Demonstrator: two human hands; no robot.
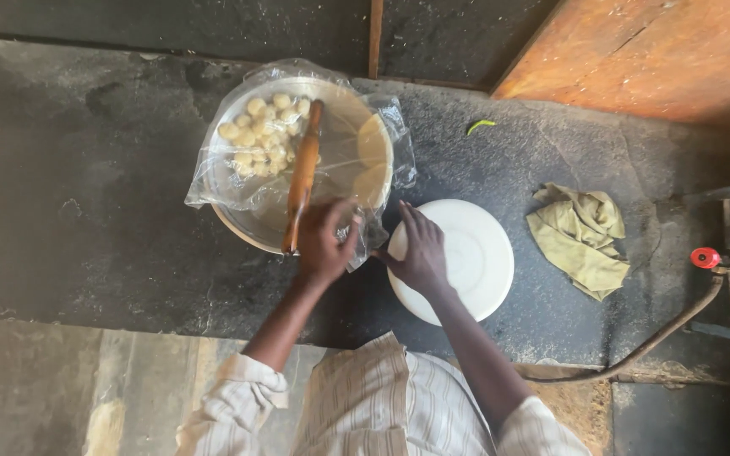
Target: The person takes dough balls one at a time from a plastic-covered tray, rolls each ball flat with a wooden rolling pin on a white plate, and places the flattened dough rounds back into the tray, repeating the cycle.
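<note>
**Left hand on the rolling pin, right hand on the white board**

Head view, looking straight down on a dark stone worktop (111, 219).

Left hand (324, 241): grip clenched around the near end of a wooden rolling pin (303, 173). The pin runs away from the hand, up and slightly right, lying across a wide metal bowl (238, 221). Its far tip sits near the bowl's far rim; the held end is at the near rim, just under the fingers.

Bowl is wrapped in loose clear plastic sheet (390, 118), crumpled at the edges. Inside, left of the pin: a cluster of small pale dough balls (265, 135). Right of the pin: flat pale rounds (373, 160) against the bowl wall, seen through the plastic.

Right hand (420, 253): rests flat, fingers spread, on the left edge of a round white board (475, 253). Grip released, closed on nothing; only touching the board. The board lies just right of the bowl, rims nearly meeting between the two hands.

Further right, well apart from the board: a crumpled yellow-green cloth (580, 241). Beyond it, a dark hose (652, 338) curving to a fitting with a red knob (705, 257). A small green scrap (481, 126) lies on the worktop past the board.

Person wears a pale striped shirt (382, 405), sleeves rolled.
</note>
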